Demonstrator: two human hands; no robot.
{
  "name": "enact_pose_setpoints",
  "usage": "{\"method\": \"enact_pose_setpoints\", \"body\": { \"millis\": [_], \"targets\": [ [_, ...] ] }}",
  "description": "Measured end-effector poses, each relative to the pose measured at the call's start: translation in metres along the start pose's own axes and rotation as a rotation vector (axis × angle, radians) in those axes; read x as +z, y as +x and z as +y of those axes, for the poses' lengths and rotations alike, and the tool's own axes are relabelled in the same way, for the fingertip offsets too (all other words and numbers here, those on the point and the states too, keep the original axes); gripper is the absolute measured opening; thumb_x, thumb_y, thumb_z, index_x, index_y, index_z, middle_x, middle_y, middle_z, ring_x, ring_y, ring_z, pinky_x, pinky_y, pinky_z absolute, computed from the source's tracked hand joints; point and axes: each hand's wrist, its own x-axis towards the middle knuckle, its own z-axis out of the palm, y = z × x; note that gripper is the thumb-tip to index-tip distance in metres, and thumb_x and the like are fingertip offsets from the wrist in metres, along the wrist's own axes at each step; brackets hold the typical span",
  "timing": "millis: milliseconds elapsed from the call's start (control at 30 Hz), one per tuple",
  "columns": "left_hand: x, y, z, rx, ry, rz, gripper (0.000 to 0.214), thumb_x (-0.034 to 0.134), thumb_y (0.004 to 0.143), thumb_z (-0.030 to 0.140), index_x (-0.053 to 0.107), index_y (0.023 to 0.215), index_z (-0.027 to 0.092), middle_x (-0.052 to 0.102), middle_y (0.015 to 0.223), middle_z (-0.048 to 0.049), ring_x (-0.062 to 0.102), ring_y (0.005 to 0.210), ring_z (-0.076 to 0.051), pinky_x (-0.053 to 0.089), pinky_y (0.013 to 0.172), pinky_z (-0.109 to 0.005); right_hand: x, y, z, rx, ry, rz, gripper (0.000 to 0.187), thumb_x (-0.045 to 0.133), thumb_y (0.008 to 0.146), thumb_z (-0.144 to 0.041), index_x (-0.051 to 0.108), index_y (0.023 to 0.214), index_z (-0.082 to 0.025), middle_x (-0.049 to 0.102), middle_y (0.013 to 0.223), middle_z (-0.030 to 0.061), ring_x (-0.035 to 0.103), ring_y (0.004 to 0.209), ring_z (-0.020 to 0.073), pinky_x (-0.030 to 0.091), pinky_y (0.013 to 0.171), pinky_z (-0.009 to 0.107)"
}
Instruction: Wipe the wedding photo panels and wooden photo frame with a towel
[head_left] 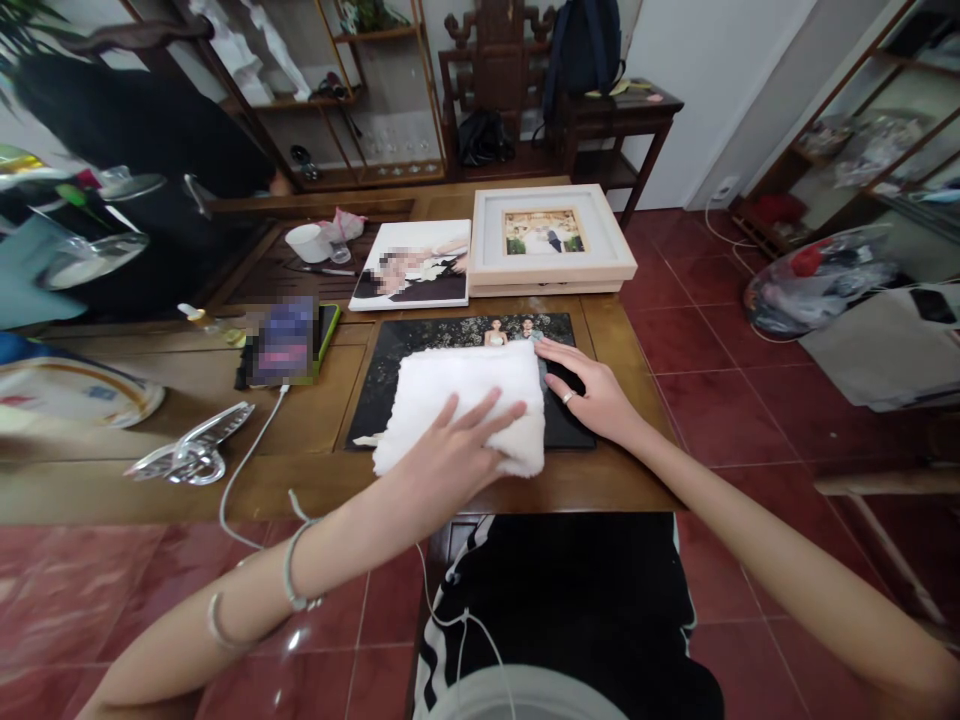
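Cloth (431,375), white and fluffy, seen in the head view lying over a dark photo panel (397,340) on the near side of the wooden table (315,430). Left hand (454,450): fingers spread wide, laid palm down on the cloth, apparently to press it flat against the panel; no grip around it noted. Right hand (596,392): at three o'clock of the cloth, thumb and fingers parted, resting on the panel's right part, presumably to keep it steady; whether the fingertips also pinch the cloth's edge cannot be told. With the cloth as dial centre, a photo block (409,265) lies at eleven o'clock and a pale wooden box (555,285) bearing a framed picture (544,232) stands at one o'clock, side by side beyond the panel, which seems to leave the near side to the hands. Phone (292,345), joined to a white cable (264,432), lies at ten o'clock; silvery object (193,455), kind unclear, at nine; both are off the panel, likely placed there to be out of the way
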Motion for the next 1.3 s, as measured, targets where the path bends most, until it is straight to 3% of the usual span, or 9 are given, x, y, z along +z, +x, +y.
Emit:
{"method": "enact_pose_setpoints", "body": {
  "millis": [133,267,433,667,833,1000,1133,1300],
  "targets": [
    [-0.004,0.025,-0.029,-0.076,-0.004,0.004,0.027,0.047,0.100,0.028,0.071,0.112,0.024,0.038,0.154,-0.0070,0.033,0.143,-0.035,0.041,0.105,-0.061,0.000,0.000,0.000,0.003,0.006,0.002,0.038,0.053,0.091,-0.024,0.063,0.128,-0.022,0.061,0.137,0.0081,0.052,0.133,0.0225,0.039,0.115,0.046],
    [0.003,0.053,-0.051,-0.145,-0.033,0.026,0.034,0.043,0.101,0.034,0.071,0.111,0.018,0.037,0.155,-0.0109,0.030,0.144,-0.038,0.037,0.105,-0.067,0.000,0.000,-0.001,0.002,0.020,0.003,0.039,0.053,0.092,-0.025,0.062,0.129,-0.024,0.062,0.137,0.0071,0.051,0.134,0.0228,0.039,0.115,0.048],
    [0.008,0.067,-0.040,-0.220,0.040,0.072,0.033,0.045,0.100,0.032,0.073,0.108,0.016,0.037,0.154,-0.0118,0.031,0.143,-0.041,0.035,0.104,-0.072,-0.001,0.000,0.000,0.022,0.046,-0.003,0.039,0.053,0.092,-0.029,0.062,0.130,-0.024,0.061,0.137,0.0068,0.051,0.134,0.0234,0.038,0.115,0.046],
    [0.010,0.051,0.009,-0.205,0.126,0.101,0.026,0.053,0.096,0.023,0.072,0.113,0.025,0.038,0.154,-0.0113,0.035,0.140,-0.043,0.040,0.101,-0.071,-0.003,-0.002,-0.002,0.167,0.160,0.009,0.046,0.042,0.098,-0.043,0.054,0.139,-0.026,0.055,0.144,0.0042,0.050,0.135,0.0235,0.035,0.117,0.045],
    [0.018,0.042,0.044,-0.153,0.174,0.179,0.014,0.066,0.087,0.021,0.077,0.095,0.019,0.044,0.150,-0.0134,0.040,0.135,-0.047,0.043,0.102,-0.067,-0.008,-0.005,-0.012,0.145,0.209,-0.062,0.054,0.033,0.100,-0.048,0.034,0.151,-0.030,0.035,0.156,-0.0033,0.032,0.146,0.0228,0.023,0.122,0.044],
    [0.021,0.017,0.074,-0.008,0.101,0.251,0.011,0.071,0.083,0.026,0.077,0.078,0.019,0.050,0.146,-0.0123,0.043,0.134,-0.046,0.042,0.105,-0.065,-0.007,-0.004,-0.012,0.115,0.184,-0.059,0.053,0.034,0.101,-0.044,0.030,0.152,-0.030,0.039,0.154,-0.0004,0.040,0.142,0.0222,0.030,0.120,0.045],
    [0.015,-0.006,0.067,0.114,0.020,0.191,0.010,0.071,0.084,0.029,0.078,0.078,0.024,0.054,0.143,-0.0063,0.047,0.133,-0.040,0.045,0.105,-0.058,-0.004,-0.003,-0.008,0.077,0.077,-0.064,0.050,0.040,0.099,-0.036,0.037,0.149,-0.032,0.046,0.150,-0.0001,0.045,0.138,0.0225,0.036,0.116,0.046],
    [-0.009,-0.022,0.033,0.121,-0.065,0.009,0.009,0.069,0.085,0.022,0.077,0.087,0.025,0.049,0.148,-0.0035,0.044,0.138,-0.030,0.040,0.112,-0.046,-0.002,-0.003,-0.006,0.053,-0.026,-0.099,0.044,0.048,0.096,-0.034,0.052,0.140,-0.032,0.049,0.148,0.0020,0.044,0.139,0.0263,0.036,0.115,0.052]
  ]
}}
